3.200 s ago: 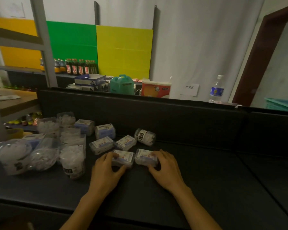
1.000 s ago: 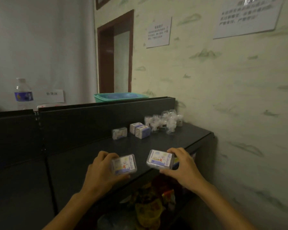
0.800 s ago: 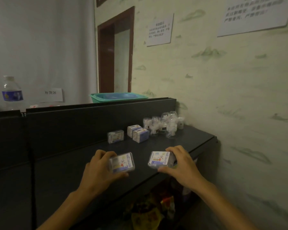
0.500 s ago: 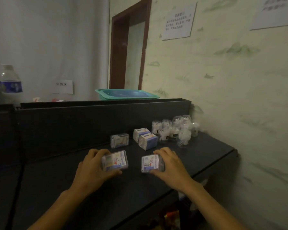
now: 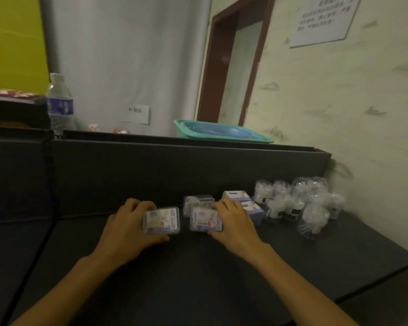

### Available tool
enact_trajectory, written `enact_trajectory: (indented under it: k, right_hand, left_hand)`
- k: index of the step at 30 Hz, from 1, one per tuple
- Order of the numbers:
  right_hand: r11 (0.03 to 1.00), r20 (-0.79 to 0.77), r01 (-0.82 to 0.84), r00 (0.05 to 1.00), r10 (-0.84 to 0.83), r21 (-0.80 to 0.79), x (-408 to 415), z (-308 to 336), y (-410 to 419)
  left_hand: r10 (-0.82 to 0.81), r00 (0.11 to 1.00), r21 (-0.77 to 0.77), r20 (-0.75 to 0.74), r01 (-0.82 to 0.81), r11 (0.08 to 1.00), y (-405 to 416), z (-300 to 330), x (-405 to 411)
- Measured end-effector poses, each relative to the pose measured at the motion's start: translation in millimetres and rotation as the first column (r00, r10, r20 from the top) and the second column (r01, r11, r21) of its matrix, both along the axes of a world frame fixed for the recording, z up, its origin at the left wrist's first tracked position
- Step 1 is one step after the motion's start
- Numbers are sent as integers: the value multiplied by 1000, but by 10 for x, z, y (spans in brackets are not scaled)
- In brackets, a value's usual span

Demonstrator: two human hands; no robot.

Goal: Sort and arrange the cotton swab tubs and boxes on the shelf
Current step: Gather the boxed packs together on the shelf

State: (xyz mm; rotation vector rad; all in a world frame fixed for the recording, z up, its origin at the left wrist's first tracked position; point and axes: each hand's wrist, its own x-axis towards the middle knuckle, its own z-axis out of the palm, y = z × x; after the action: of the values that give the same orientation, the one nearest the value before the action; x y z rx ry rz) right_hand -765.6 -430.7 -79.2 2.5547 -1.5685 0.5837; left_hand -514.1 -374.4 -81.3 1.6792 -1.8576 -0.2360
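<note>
My left hand (image 5: 127, 228) grips a clear cotton swab box (image 5: 161, 221) with a printed label, low over the dark shelf (image 5: 198, 274). My right hand (image 5: 233, 224) grips a second clear swab box (image 5: 204, 220) right beside it. Just behind stands a third clear box (image 5: 197, 203) against the shelf's back wall. Two white and blue boxes (image 5: 240, 196) sit to its right, partly hidden by my right hand. A cluster of several round clear swab tubs (image 5: 297, 203) fills the shelf's right end.
The shelf's back wall (image 5: 174, 170) rises behind the boxes. A green basin (image 5: 222, 134) and a water bottle (image 5: 60, 107) stand beyond it. The pale wall (image 5: 351, 125) closes the right side. The shelf's right edge drops off near the front.
I carried two clear boxes from the left pile to the shelf's right end. Over the last second both hands moved them forward and down, close to the boxes by the back wall.
</note>
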Motion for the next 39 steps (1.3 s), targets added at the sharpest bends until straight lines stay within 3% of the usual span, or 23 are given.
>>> enact_trajectory:
  k: [8, 16, 24, 34, 39]
  right_hand:
    - [997, -7, -79, 997, 79, -10, 26, -96, -220]
    - [962, 8, -273, 962, 273, -10, -158, 28, -252]
    - [937, 32, -319, 945, 327, -138, -647, 404, -440]
    - [894, 80, -388, 907, 413, -222, -1184, 424, -478]
    - [898, 84, -390, 907, 413, -203, -1443, 361, -400]
  left_hand:
    - [41, 997, -20, 72, -39, 999, -15, -28, -85]
    - [94, 990, -25, 105, -92, 995, 34, 2, -470]
    - [117, 984, -8, 131, -117, 993, 89, 2, -946]
    - [165, 986, -80, -41, -167, 983, 137, -331, -1389]
    - [167, 986, -156, -26, -169, 973, 133, -354, -1518]
